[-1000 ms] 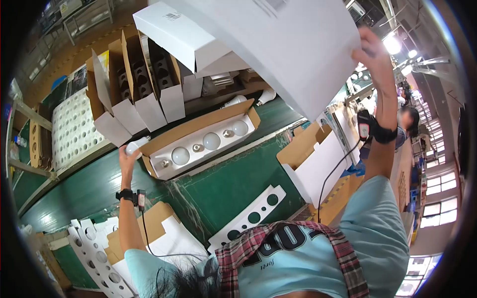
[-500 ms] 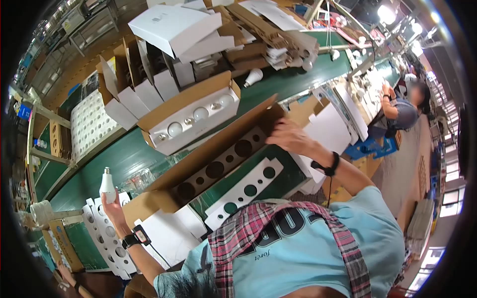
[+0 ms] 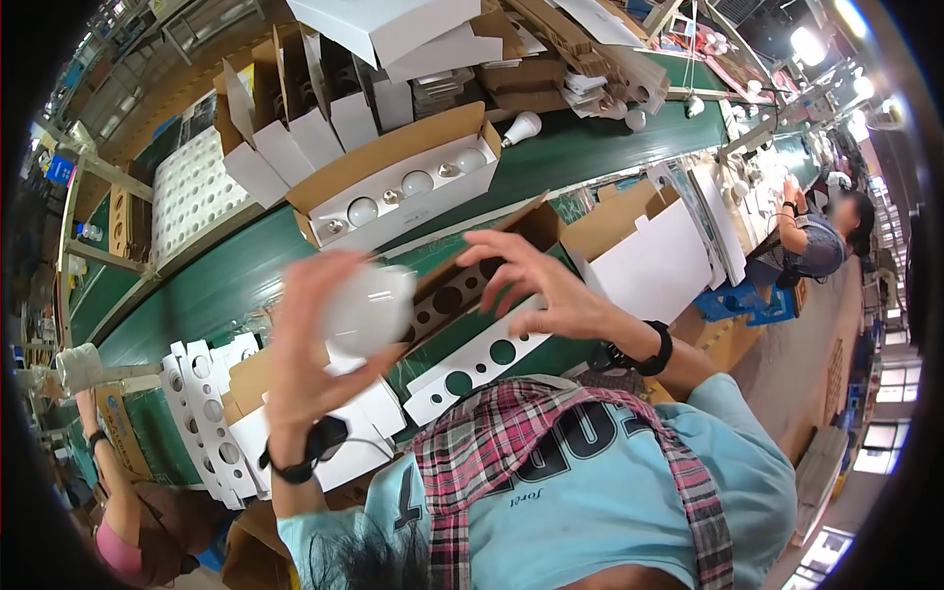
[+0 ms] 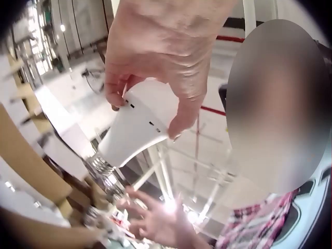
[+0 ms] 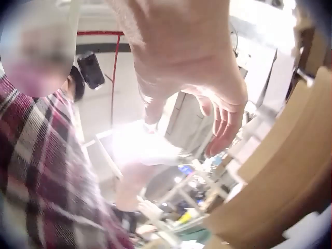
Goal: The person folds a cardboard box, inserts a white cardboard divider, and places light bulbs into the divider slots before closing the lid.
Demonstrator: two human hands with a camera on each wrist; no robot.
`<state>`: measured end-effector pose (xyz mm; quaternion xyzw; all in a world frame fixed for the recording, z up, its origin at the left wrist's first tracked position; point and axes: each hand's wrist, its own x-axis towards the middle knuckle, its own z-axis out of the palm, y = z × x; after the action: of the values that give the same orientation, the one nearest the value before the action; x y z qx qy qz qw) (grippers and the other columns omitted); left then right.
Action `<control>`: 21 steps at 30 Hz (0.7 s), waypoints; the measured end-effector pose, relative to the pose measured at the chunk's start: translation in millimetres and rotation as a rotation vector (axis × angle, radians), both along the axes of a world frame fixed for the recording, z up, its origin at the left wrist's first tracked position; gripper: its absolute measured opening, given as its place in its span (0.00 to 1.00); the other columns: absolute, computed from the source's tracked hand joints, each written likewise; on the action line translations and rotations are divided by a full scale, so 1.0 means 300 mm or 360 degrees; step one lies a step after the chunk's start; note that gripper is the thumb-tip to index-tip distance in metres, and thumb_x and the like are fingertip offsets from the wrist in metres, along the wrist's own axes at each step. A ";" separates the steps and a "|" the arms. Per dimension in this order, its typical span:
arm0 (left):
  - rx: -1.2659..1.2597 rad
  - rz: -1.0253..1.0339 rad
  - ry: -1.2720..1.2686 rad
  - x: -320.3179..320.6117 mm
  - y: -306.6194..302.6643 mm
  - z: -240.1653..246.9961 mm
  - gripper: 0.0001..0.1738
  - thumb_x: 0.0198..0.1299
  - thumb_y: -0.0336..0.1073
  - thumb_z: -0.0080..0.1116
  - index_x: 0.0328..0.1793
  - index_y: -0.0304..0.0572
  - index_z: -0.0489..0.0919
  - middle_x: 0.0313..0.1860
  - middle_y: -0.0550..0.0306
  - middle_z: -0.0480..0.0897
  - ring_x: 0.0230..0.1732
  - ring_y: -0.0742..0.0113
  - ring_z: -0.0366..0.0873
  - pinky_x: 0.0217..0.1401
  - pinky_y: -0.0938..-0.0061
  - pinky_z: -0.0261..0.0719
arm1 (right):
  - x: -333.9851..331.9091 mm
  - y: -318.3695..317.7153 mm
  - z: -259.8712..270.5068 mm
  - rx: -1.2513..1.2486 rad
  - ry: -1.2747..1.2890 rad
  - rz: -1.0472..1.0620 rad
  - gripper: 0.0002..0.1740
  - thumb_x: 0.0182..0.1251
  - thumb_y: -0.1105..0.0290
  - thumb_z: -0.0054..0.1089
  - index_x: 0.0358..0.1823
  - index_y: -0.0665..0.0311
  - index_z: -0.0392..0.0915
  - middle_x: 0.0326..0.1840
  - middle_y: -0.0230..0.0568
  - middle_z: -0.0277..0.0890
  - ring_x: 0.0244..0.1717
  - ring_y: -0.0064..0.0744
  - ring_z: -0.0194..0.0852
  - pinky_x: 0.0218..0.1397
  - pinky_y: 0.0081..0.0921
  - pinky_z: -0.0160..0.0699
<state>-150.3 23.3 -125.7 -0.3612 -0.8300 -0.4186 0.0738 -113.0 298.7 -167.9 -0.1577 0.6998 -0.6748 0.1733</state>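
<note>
My left hand grips a white LED bulb by its round end, held up in front of my chest. In the left wrist view the bulb's ribbed white body slants down to its metal screw base. My right hand hovers with fingers spread and bent, nothing in it; the right wrist view shows the hand empty too. Below both hands lies an open long carton with a holed insert, partly hidden by them. A holed white strip lies nearer me.
Beyond, on the green conveyor, stands a carton filled with bulbs. A loose bulb lies at its right. Open boxes line the far side; a white box stands at right. Other people work at both sides.
The long carton, raised in my right hand at first, came down onto the bench, and that hand has now left it. My left hand carried the bulb from the conveyor toward my chest.
</note>
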 end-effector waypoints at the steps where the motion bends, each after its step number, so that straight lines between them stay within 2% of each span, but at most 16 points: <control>1: -0.0010 -0.0152 0.0047 -0.006 0.092 -0.017 0.40 0.32 0.31 0.73 0.59 0.44 0.71 0.54 0.49 0.73 0.54 0.49 0.71 0.55 0.59 0.73 | 0.012 -0.025 0.016 0.0059 0.0048 -0.0035 0.47 0.51 0.63 0.68 0.70 0.59 0.51 0.62 0.43 0.62 0.46 0.31 0.73 0.50 0.27 0.76; 2: -0.0111 -0.0323 0.0115 -0.012 0.174 -0.032 0.41 0.34 0.31 0.73 0.61 0.45 0.70 0.55 0.49 0.70 0.55 0.48 0.70 0.54 0.61 0.75 | 0.016 -0.043 0.023 0.0120 0.0098 -0.0069 0.47 0.50 0.61 0.69 0.70 0.61 0.52 0.62 0.43 0.61 0.49 0.31 0.72 0.51 0.27 0.75; 3: -0.0229 -0.0442 0.0219 -0.007 0.245 -0.049 0.44 0.35 0.33 0.74 0.64 0.46 0.66 0.58 0.48 0.67 0.53 0.48 0.72 0.53 0.64 0.77 | 0.003 -0.050 -0.029 0.0047 0.0367 -0.0169 0.46 0.50 0.60 0.68 0.68 0.62 0.53 0.59 0.42 0.64 0.53 0.32 0.70 0.54 0.27 0.73; 6: -0.0022 -0.0523 -0.0176 -0.053 0.302 -0.070 0.46 0.37 0.35 0.74 0.65 0.45 0.63 0.59 0.47 0.66 0.50 0.50 0.73 0.53 0.66 0.79 | 0.018 -0.004 -0.006 0.0132 -0.0268 -0.0270 0.44 0.51 0.60 0.67 0.67 0.63 0.55 0.57 0.43 0.67 0.55 0.32 0.69 0.56 0.26 0.71; 7: 0.0072 -0.0542 -0.0473 -0.080 0.284 -0.080 0.46 0.39 0.37 0.74 0.66 0.45 0.62 0.59 0.47 0.66 0.46 0.52 0.75 0.51 0.64 0.78 | 0.010 0.017 -0.078 -0.0157 -0.0211 -0.0274 0.42 0.50 0.61 0.67 0.66 0.62 0.56 0.54 0.45 0.69 0.55 0.36 0.71 0.54 0.29 0.74; 9: 0.0216 -0.0177 -0.0247 -0.156 0.204 -0.121 0.47 0.40 0.39 0.74 0.67 0.43 0.61 0.60 0.46 0.64 0.52 0.51 0.72 0.54 0.61 0.73 | 0.018 0.073 -0.115 -0.0599 -0.0556 -0.0149 0.41 0.50 0.63 0.66 0.66 0.61 0.57 0.56 0.47 0.67 0.55 0.40 0.73 0.52 0.32 0.77; 10: 0.0125 0.0290 -0.0024 -0.214 0.147 -0.181 0.45 0.42 0.41 0.72 0.67 0.41 0.61 0.60 0.44 0.64 0.55 0.50 0.69 0.55 0.59 0.70 | 0.018 0.090 -0.128 -0.0827 -0.0730 -0.0095 0.41 0.50 0.64 0.66 0.66 0.60 0.57 0.57 0.48 0.67 0.55 0.42 0.74 0.51 0.33 0.79; 11: 0.0027 0.0751 0.0204 -0.273 0.086 -0.261 0.44 0.45 0.43 0.71 0.67 0.40 0.61 0.60 0.43 0.63 0.58 0.49 0.66 0.57 0.58 0.68 | 0.014 0.102 -0.148 -0.0864 -0.0667 -0.0124 0.40 0.50 0.65 0.65 0.66 0.58 0.57 0.60 0.50 0.64 0.53 0.47 0.75 0.48 0.37 0.82; 13: -0.0279 0.1267 0.0219 -0.374 -0.032 -0.425 0.42 0.50 0.47 0.66 0.66 0.35 0.60 0.61 0.40 0.61 0.63 0.44 0.58 0.61 0.57 0.63 | 0.002 0.141 -0.197 -0.0983 -0.0763 -0.0091 0.41 0.49 0.60 0.69 0.65 0.58 0.59 0.63 0.48 0.60 0.53 0.47 0.75 0.50 0.37 0.81; 15: -0.0510 0.1497 0.0159 -0.431 -0.124 -0.585 0.32 0.55 0.48 0.60 0.59 0.35 0.68 0.52 0.41 0.73 0.56 0.49 0.71 0.53 0.59 0.71 | -0.009 0.150 -0.236 -0.1090 -0.0866 -0.0037 0.41 0.49 0.55 0.71 0.63 0.58 0.61 0.64 0.48 0.59 0.52 0.47 0.75 0.51 0.38 0.81; 18: -0.0743 0.1272 -0.0596 -0.487 -0.230 -0.640 0.20 0.58 0.46 0.56 0.47 0.37 0.77 0.33 0.48 0.82 0.37 0.58 0.83 0.39 0.63 0.77 | -0.020 0.159 -0.277 -0.1030 -0.0943 -0.0035 0.39 0.50 0.52 0.70 0.61 0.59 0.63 0.63 0.47 0.59 0.52 0.47 0.75 0.52 0.38 0.80; 20: -0.0613 0.1231 -0.0516 -0.516 -0.257 -0.665 0.14 0.60 0.42 0.53 0.40 0.38 0.79 0.24 0.52 0.82 0.26 0.62 0.82 0.30 0.66 0.77 | -0.041 0.157 -0.287 -0.0871 -0.0965 -0.0081 0.38 0.52 0.51 0.69 0.60 0.59 0.64 0.63 0.47 0.60 0.52 0.46 0.75 0.52 0.38 0.79; 21: -0.0550 0.1219 -0.0473 -0.530 -0.280 -0.667 0.12 0.61 0.40 0.51 0.37 0.39 0.80 0.19 0.54 0.81 0.21 0.64 0.82 0.26 0.67 0.76 | -0.048 0.159 -0.292 -0.0774 -0.0960 -0.0107 0.36 0.53 0.51 0.67 0.60 0.58 0.64 0.60 0.48 0.62 0.51 0.43 0.76 0.53 0.34 0.78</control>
<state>-309.2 -60.6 -325.9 0.0293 -0.9633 -0.2636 0.0418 -127.4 346.4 -255.5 0.0346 0.4418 -0.8424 0.3066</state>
